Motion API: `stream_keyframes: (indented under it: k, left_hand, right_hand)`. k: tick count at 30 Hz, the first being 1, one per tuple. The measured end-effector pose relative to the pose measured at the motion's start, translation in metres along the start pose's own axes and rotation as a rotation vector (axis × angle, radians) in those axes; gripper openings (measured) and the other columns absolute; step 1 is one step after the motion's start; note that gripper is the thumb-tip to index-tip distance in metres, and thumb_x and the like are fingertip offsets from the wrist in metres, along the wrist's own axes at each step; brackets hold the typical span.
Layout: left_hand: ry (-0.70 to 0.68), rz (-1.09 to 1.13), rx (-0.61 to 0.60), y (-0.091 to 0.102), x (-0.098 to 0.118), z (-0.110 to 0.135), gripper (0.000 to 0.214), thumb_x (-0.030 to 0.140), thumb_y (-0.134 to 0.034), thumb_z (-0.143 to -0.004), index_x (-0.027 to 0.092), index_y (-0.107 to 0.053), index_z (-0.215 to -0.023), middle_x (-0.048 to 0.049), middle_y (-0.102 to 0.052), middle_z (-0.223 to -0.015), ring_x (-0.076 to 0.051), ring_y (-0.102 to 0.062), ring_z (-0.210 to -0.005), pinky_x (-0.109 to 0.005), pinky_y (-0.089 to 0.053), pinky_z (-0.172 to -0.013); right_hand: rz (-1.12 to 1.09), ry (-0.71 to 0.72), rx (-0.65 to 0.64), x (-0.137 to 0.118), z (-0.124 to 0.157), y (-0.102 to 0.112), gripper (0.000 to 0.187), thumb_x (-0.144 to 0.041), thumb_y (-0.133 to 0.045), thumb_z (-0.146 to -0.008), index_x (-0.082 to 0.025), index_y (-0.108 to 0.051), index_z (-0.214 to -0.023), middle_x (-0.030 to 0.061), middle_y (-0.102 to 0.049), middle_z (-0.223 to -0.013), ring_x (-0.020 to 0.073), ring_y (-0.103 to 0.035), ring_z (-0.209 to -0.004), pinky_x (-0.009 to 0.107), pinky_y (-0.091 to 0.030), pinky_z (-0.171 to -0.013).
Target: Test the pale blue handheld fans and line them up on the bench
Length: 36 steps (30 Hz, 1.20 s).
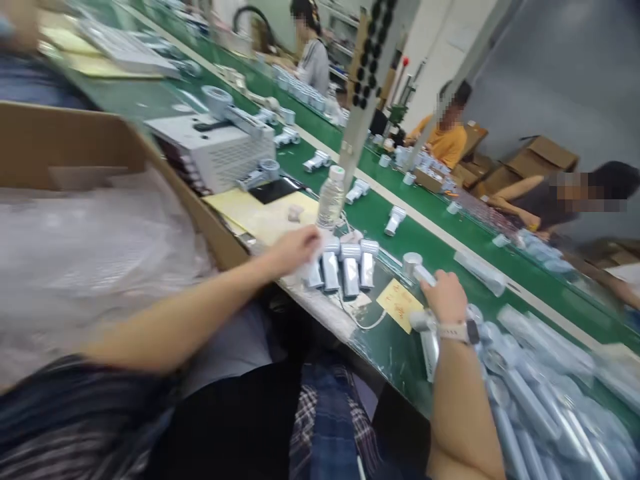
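My right hand (447, 295), with a pale watch on its wrist, grips the handle of a light-blue device (411, 263) that has a short round head, rather like a small hair dryer. My left hand (299, 248) is closed, fingers pressed together, at the left end of a row of similar devices (351, 268). Something whitish and blurred shows at its fingertips; I cannot make out what. The row lies side by side at the table's near edge. Between the hands lies a yellow note (399, 305) with red handwriting.
A clear bottle (331, 199) stands behind the row. Bagged devices (530, 393) are heaped at right. A cardboard box (65, 137) with plastic bags is at left, near a white unit (210, 150). More devices lie on the green conveyor belt (440, 250). Several people sit nearby.
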<state>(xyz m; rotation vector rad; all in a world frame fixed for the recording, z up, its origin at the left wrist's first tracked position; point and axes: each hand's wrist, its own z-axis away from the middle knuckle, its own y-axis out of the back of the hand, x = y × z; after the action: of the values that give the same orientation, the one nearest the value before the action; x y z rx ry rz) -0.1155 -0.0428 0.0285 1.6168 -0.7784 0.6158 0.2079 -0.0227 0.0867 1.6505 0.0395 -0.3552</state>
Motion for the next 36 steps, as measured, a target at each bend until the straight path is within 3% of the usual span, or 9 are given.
stream_keyframes:
  k: [6, 9, 13, 19, 23, 26, 29, 32, 36]
  left_hand:
    - [0.083, 0.08, -0.104, -0.052, 0.016, -0.015, 0.009, 0.017, -0.064, -0.085, 0.017, -0.063, -0.076, -0.0053, -0.065, -0.076, -0.023, -0.063, -0.083, -0.035, -0.052, -0.084]
    - [0.141, 0.215, -0.141, -0.059, 0.005, -0.019, 0.005, 0.017, -0.064, -0.081, 0.016, -0.064, -0.086, -0.0044, -0.063, -0.075, -0.02, -0.06, -0.076, -0.03, -0.05, -0.071]
    - [0.195, 0.387, -0.199, -0.034, -0.016, -0.019, 0.027, 0.021, -0.048, -0.092, 0.017, -0.058, -0.117, 0.003, -0.049, -0.067, -0.012, -0.043, -0.053, -0.023, -0.037, -0.051]
    - [0.139, 0.381, -0.13, -0.015, -0.003, -0.017, 0.037, 0.019, -0.043, -0.096, 0.018, -0.049, -0.132, 0.0055, -0.04, -0.068, -0.012, -0.042, -0.056, -0.022, -0.034, -0.056]
    - [-0.27, -0.18, -0.238, -0.015, 0.034, 0.007, 0.047, 0.01, -0.047, -0.093, 0.024, -0.052, -0.137, -0.0019, -0.063, -0.085, -0.018, -0.059, -0.077, -0.027, -0.041, -0.069]
    - [-0.586, -0.554, -0.331, -0.009, 0.058, 0.028, 0.048, 0.005, -0.048, -0.092, 0.022, -0.054, -0.137, -0.0057, -0.067, -0.09, -0.021, -0.062, -0.082, -0.029, -0.041, -0.066]
    - [-0.636, -0.716, -0.231, -0.002, 0.07, 0.036, 0.044, 0.004, -0.045, -0.094, 0.018, -0.053, -0.135, -0.0067, -0.065, -0.085, -0.02, -0.06, -0.076, -0.029, -0.039, -0.059]
    - [-0.669, -0.657, -0.212, 0.004, 0.078, 0.036, 0.042, 0.007, -0.046, -0.096, 0.019, -0.051, -0.136, -0.0056, -0.065, -0.085, -0.02, -0.06, -0.075, -0.029, -0.039, -0.057]
    - [-0.642, -0.116, -0.119, 0.017, 0.093, 0.041, 0.041, 0.012, -0.043, -0.1, 0.019, -0.045, -0.14, -0.0019, -0.064, -0.085, -0.016, -0.06, -0.076, -0.026, -0.047, -0.07]
  right_hand:
    - [-0.433, 0.311, -0.037, -0.029, 0.058, -0.052, 0.047, -0.059, -0.047, -0.096, -0.017, -0.062, -0.113, 0.0071, -0.071, -0.08, 0.0262, -0.067, -0.072, 0.034, -0.048, -0.068]
    - [-0.515, 0.435, -0.121, -0.041, 0.071, -0.1, 0.051, -0.055, -0.044, -0.096, -0.015, -0.062, -0.123, 0.0114, -0.075, -0.097, 0.0259, -0.07, -0.079, 0.034, -0.052, -0.073]
    - [-0.408, 0.427, -0.165, -0.044, 0.065, -0.127, 0.047, -0.047, -0.042, -0.099, -0.017, -0.064, -0.128, 0.0122, -0.076, -0.102, 0.0277, -0.072, -0.087, 0.034, -0.052, -0.075]
    - [-0.159, 0.468, -0.109, -0.052, 0.077, -0.118, 0.04, -0.039, -0.056, -0.097, -0.018, -0.065, -0.13, 0.0136, -0.077, -0.098, 0.0268, -0.072, -0.084, 0.03, -0.047, -0.069]
    - [0.009, 0.59, -0.078, -0.06, 0.088, -0.102, 0.039, -0.038, -0.057, -0.098, -0.016, -0.066, -0.128, 0.0138, -0.074, -0.089, 0.025, -0.069, -0.075, 0.029, -0.042, -0.062]
    - [-0.292, 0.476, -0.11, -0.056, 0.081, -0.087, 0.035, -0.049, -0.055, -0.096, -0.018, -0.068, -0.106, 0.01, -0.072, -0.081, 0.0218, -0.064, -0.067, 0.028, -0.041, -0.059]
    - [-0.853, 0.184, -0.278, -0.052, 0.073, -0.074, 0.046, -0.067, -0.05, -0.09, -0.022, -0.056, -0.081, 0.0017, -0.062, -0.066, 0.0146, -0.049, -0.047, 0.026, -0.036, -0.046]
    - [-1.259, 0.092, -0.523, -0.057, 0.08, -0.061, 0.049, -0.071, -0.052, -0.087, -0.023, -0.05, -0.082, -0.0017, -0.059, -0.067, 0.0091, -0.04, -0.039, 0.023, -0.024, -0.037]
    - [-1.126, 0.415, -0.707, -0.064, 0.1, -0.036, 0.039, -0.057, -0.068, -0.086, -0.022, -0.058, -0.102, 0.0001, -0.069, -0.08, 0.0093, -0.048, -0.043, 0.022, -0.033, -0.039]
